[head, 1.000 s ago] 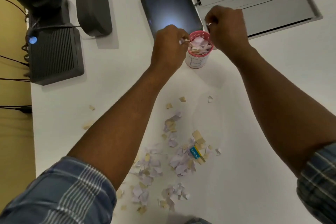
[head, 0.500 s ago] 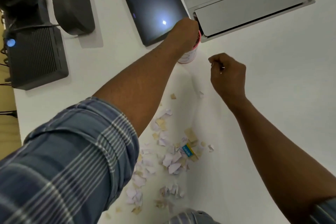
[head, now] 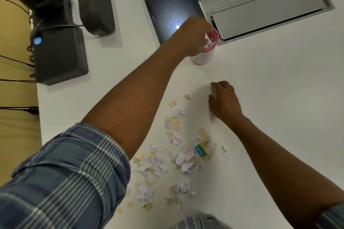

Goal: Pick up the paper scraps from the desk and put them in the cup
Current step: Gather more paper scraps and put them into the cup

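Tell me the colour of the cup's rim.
Pink, on the cup; the body is white. Head view.

Cup (head: pixel 204 57): white w/ pink rim, upright, upper centre of frame, already holding pale scraps. Paper scraps (head: pixel 183 156): torn lilac, white & tan bits, plus one blue printed piece (head: pixel 200 150), scattered flat on desk (head: pixel 279 98), lower centre of frame, well apart from cup.
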Motion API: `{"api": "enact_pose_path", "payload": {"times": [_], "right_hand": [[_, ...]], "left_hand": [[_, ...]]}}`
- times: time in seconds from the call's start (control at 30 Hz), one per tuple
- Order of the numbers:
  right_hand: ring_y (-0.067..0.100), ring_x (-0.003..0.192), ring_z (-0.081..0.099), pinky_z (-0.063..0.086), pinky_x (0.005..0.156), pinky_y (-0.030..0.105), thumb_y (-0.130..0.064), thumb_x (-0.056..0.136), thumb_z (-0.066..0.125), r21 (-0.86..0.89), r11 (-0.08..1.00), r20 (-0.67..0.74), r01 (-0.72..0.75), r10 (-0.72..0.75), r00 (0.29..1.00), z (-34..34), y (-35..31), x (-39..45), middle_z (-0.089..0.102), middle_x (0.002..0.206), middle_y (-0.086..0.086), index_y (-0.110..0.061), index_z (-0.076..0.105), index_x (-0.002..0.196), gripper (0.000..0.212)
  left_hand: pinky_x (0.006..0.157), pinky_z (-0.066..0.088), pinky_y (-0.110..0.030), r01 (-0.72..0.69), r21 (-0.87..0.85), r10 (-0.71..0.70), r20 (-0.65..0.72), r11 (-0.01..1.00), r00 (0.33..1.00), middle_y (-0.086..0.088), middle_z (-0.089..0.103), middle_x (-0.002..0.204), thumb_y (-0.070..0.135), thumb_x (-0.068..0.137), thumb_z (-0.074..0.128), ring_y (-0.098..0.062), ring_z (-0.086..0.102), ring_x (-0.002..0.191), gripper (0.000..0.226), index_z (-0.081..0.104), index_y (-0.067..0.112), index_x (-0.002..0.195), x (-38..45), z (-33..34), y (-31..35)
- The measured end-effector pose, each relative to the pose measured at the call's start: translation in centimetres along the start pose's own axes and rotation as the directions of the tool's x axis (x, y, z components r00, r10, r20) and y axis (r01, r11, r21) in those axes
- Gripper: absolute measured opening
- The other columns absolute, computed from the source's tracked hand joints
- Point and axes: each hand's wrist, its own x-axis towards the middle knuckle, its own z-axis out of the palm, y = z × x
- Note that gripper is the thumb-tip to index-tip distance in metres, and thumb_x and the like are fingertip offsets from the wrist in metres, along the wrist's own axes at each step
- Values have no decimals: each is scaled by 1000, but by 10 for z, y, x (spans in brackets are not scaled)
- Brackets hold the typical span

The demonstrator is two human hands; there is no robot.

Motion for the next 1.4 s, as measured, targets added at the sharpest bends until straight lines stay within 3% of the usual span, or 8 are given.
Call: {"api": "enact_pose_path", "payload": {"times": [0.3,0.5,0.63,0.73,0.9,1.13,1.27,1.4], "right_hand": [[30,121,40,48,87,39,-18,93,52,-109,977,102,183,-172,980,29,-31,-19,43,133,14,-7,45,135,44],[29,109,44,51,79,36,-10,89,50,-164,921,169,354,-327,930,55,-58,-35,46,125,13,-6,49,130,41],[26,104,48,52,78,35,-13,90,53,-160,806,319,570,-504,803,67,-69,-52,50,119,10,-9,56,121,32],[26,110,48,53,83,37,-14,93,47,-123,842,269,526,-482,834,65,-74,-49,50,125,10,-9,53,129,37],[30,127,36,42,100,39,-16,96,45,-132,940,138,313,-296,945,62,-87,-20,37,143,13,-6,36,142,48],[30,109,47,52,82,41,-9,85,57,-239,781,428,577,-449,784,83,-124,-33,47,118,13,-5,54,116,31],[30,129,36,43,102,40,-6,92,44,-138,847,294,513,-460,838,88,-142,-15,36,144,14,-5,37,142,50],[27,143,19,28,115,38,-11,96,44,-173,791,384,588,-495,779,88,-147,3,22,156,12,-7,24,149,57]], "left_hand": [[93,50,-29,80,-392,-254,-415,917,874,-11,69,111,6,88,55,-23,64,102,26,67,7,111,-108,9,-48],[105,38,-29,472,-362,-584,-329,804,742,-17,59,126,0,89,49,-29,54,119,33,58,0,121,-235,64,-130],[117,22,-39,705,-254,-743,-103,662,661,-12,19,156,3,91,44,-28,17,144,55,31,10,144,-276,89,-180],[119,13,-43,700,-119,-701,41,704,712,-11,3,159,9,93,43,-32,4,146,62,16,14,149,-280,94,-204],[119,15,-39,648,-103,-652,-5,754,758,-15,17,156,13,94,45,-30,12,145,54,28,4,144,-288,95,-209],[115,21,-33,563,-250,-598,-96,788,795,-23,36,145,8,92,49,-33,30,137,40,47,-5,130,-319,113,-145],[112,29,-32,425,-250,-460,-102,870,882,-20,47,138,12,92,49,-32,41,131,36,54,0,125,-326,123,-111],[112,29,-40,571,-148,-588,-262,808,765,-20,46,140,21,91,52,-34,41,131,42,51,4,130,-335,117,-126]]}}
